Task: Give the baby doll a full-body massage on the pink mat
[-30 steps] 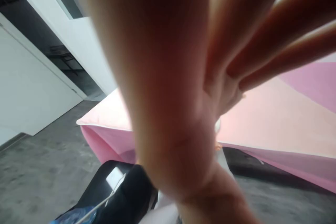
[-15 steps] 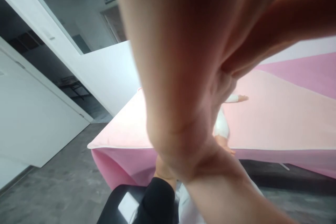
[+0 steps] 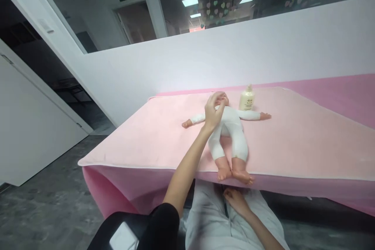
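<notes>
A baby doll (image 3: 233, 119) with a white cloth body lies on its back on the pink-covered table (image 3: 140, 136), feet at the front edge, arms spread. My left hand (image 3: 215, 111) is raised over the doll's head and shoulder, covering part of its face; its fingers are apart and curved, with nothing seen between them. Whether it touches the doll is unclear. My right hand (image 3: 234, 199) rests low on my lap below the table edge, its fingers curled in and partly hidden. Beside the doll's head stands a pale yellow pump bottle (image 3: 247, 99).
Behind the table rises a white wall (image 3: 181, 62) with dark glass above. A white door (image 3: 35, 125) stands at the left over a grey floor. A white flat object (image 3: 123, 237) lies on a black surface near my left sleeve.
The large blurred arm and hand that blocked the view are gone from close to the camera. My left arm now reaches out over the doll, and the right hand is down at my lap.
</notes>
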A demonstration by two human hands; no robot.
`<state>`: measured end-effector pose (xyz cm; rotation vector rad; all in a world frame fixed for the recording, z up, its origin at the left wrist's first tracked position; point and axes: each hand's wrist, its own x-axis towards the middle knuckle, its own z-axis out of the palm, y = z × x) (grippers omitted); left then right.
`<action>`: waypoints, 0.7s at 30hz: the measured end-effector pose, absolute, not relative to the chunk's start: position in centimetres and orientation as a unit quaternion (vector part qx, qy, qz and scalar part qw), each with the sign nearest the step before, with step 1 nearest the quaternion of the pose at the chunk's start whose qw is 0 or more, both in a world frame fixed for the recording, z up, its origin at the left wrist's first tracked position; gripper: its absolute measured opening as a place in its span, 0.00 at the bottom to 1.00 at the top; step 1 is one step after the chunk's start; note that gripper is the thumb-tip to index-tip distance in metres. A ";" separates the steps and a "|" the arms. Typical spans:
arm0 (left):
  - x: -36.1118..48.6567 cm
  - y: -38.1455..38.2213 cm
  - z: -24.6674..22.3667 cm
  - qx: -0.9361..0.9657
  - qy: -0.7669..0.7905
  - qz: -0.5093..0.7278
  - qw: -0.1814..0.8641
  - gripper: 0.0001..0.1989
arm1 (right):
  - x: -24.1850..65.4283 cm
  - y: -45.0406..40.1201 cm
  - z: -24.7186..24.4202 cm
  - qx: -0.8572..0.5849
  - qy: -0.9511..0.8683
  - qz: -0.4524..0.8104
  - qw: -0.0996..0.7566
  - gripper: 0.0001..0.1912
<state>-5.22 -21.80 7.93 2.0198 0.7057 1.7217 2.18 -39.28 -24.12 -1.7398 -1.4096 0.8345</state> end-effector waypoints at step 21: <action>-7.7 -13.8 -3.7 0.679 0.542 0.431 0.243 0.17 | 3.3 -47.3 -1.4 -0.409 -0.638 0.585 0.288 0.15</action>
